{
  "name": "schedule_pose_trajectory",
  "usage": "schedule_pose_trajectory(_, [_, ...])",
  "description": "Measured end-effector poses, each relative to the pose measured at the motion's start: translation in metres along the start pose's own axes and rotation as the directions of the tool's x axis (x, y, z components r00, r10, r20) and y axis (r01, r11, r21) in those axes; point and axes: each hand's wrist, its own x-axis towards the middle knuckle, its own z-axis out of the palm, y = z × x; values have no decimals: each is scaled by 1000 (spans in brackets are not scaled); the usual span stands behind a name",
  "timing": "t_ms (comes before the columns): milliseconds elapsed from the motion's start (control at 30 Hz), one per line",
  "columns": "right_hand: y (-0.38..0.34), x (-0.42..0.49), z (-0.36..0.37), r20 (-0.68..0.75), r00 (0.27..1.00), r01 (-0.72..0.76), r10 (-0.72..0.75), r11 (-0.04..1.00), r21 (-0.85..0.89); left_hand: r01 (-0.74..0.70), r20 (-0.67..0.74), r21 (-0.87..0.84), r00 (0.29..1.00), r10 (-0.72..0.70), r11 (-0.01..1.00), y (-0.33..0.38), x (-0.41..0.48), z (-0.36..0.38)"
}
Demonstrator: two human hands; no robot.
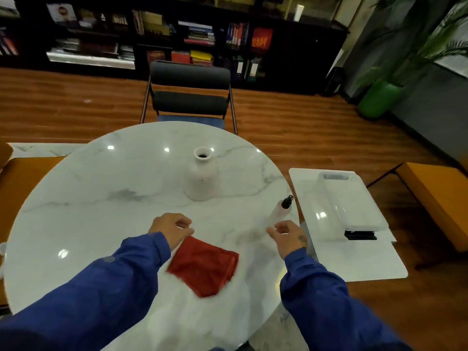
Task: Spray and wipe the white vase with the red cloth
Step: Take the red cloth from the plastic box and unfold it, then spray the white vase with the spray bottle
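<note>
The white vase stood upright toward the far middle of the round marble bench, with the spray bottle near its right edge and the folded red cloth lying at the near side. Both sleeved hands hovered over the bench holding nothing: the left hand just above the cloth's far-left corner, the right hand just short of the bottle, fingers on each loosely curled.

A round white marble surface fills the middle, and a dark chair sits at its far edge. To the right, a clear plastic container rests on a white board. Behind, bookshelves line the wall, with a green pot on the wooden floor.
</note>
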Motion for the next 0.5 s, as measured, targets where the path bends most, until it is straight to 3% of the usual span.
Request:
schedule_pose_trajectory(267, [-14, 25, -26, -149, 989, 36, -24, 996, 77, -203, 103, -132, 971, 217, 970, 84, 13, 27])
schedule_pose_trajectory(500, [-12, 43, -20, -55, 997, 68, -61, 988, 139, -247, 166, -147, 949, 270, 958, 113, 14, 51])
